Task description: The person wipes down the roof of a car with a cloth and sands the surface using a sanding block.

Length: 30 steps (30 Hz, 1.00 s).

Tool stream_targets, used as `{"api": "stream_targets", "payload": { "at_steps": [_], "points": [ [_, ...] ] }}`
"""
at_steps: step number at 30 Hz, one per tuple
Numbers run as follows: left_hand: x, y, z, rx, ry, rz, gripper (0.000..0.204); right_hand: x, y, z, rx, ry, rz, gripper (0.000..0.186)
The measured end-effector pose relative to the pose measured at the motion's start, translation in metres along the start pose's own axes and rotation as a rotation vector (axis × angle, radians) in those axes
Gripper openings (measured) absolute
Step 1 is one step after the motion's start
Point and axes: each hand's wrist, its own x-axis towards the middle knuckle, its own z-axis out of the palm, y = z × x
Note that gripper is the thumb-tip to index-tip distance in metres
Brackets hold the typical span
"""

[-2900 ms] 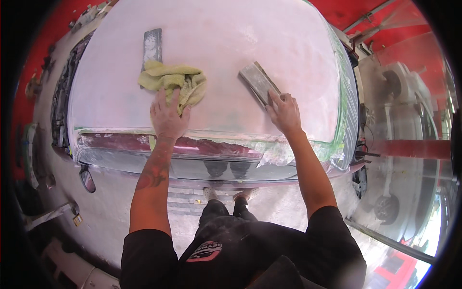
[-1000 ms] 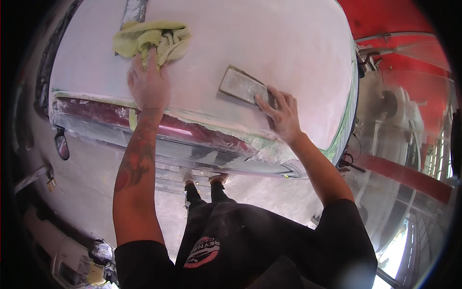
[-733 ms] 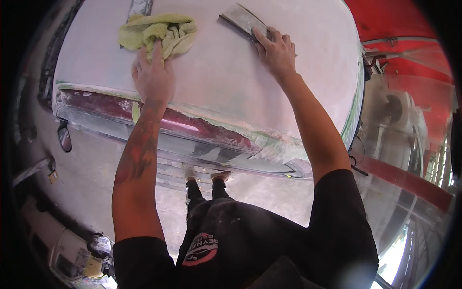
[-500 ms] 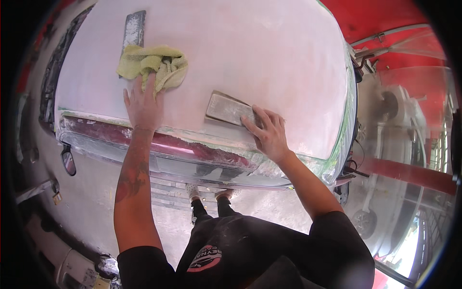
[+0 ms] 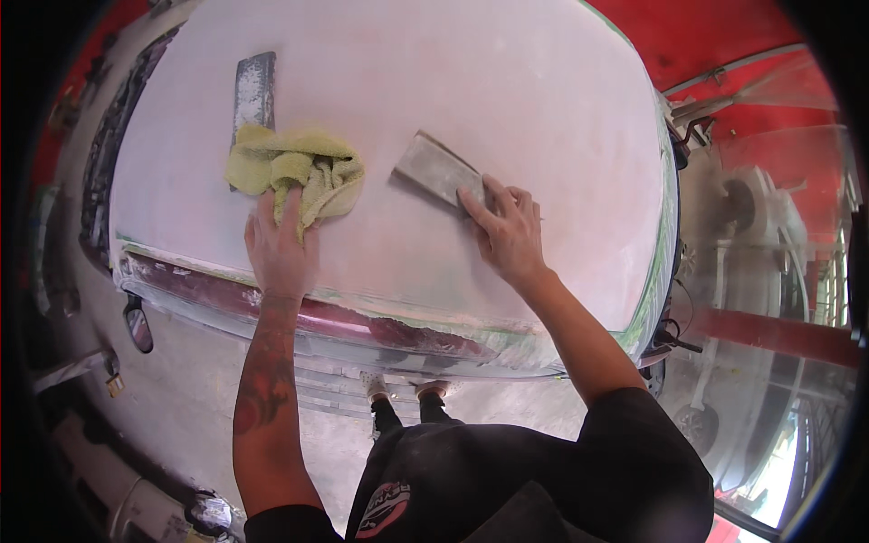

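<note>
My right hand [image 5: 511, 231] grips the near right end of a flat, grey, dusty sanding block [image 5: 441, 170], thumb and fingers on its two sides. The block lies at a slant on a pale, dust-coated vehicle panel [image 5: 543, 109]. Over on the left, my left hand [image 5: 282, 249] rests on the panel with fingers stretched out. Its fingertips touch the near edge of a crumpled yellow-green cloth [image 5: 330, 167], and folds hide part of them. A long, narrow, dark board with white dust [image 5: 255, 90] sticks out from under the cloth's far side.
Green masking tape [image 5: 670, 217] runs along the panel's right edge. A dark red strip [image 5: 362, 328] borders its near side. A side mirror [image 5: 138, 326] is at the left. Plastic sheeting [image 5: 769, 163] hangs at the right, with a pale car [image 5: 751, 344] behind it.
My right hand has pushed the sanding block away from the panel's near edge. My left hand stays by the cloth. The whole view has shifted slightly.
</note>
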Motion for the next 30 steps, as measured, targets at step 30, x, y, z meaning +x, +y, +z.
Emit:
{"api": "stream_targets", "payload": {
  "at_steps": [30],
  "points": [
    [0.002,0.003,-0.011,-0.045,-0.089,-0.040,0.062,0.111,-0.006,0.029,-0.095,0.013,-0.174,0.056]
  ]
}}
